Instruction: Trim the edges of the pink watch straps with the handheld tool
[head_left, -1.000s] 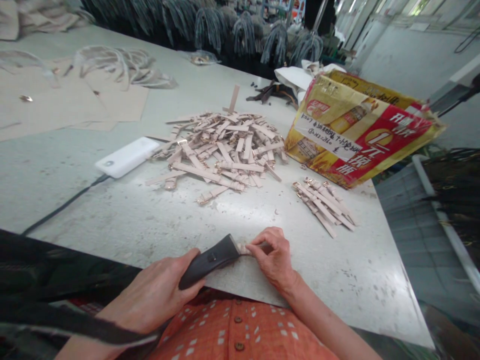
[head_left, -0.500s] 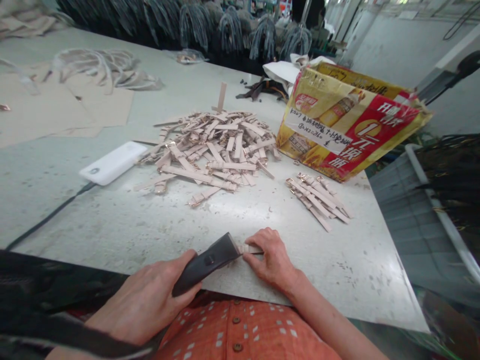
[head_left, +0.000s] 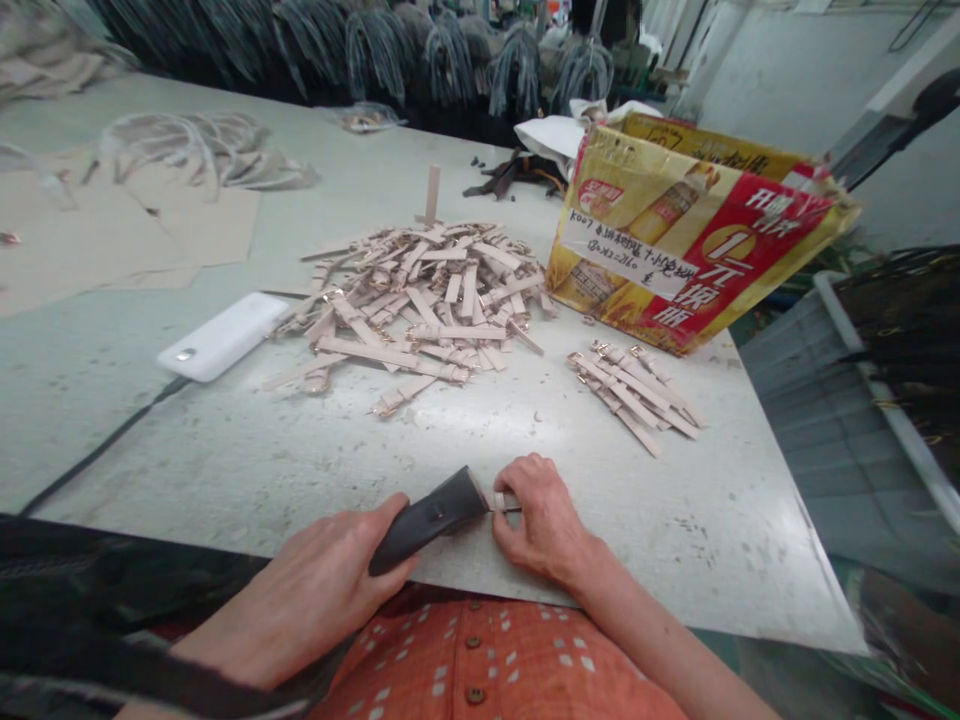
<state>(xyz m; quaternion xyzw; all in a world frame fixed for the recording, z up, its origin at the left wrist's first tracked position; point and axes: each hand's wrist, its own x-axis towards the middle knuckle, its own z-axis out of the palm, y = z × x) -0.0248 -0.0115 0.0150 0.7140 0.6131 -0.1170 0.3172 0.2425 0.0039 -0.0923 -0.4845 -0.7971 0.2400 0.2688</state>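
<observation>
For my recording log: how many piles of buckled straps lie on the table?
2: a large heap left of the cardboard box and a small pile in front of the box. Others behind it could be hidden.

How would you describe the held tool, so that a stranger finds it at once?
Find the pale table, then its near edge by the orange shirt. There the left hand grips the tool, its end facing the right hand. It is dark, unlike the pale straps and white device beyond.
</observation>
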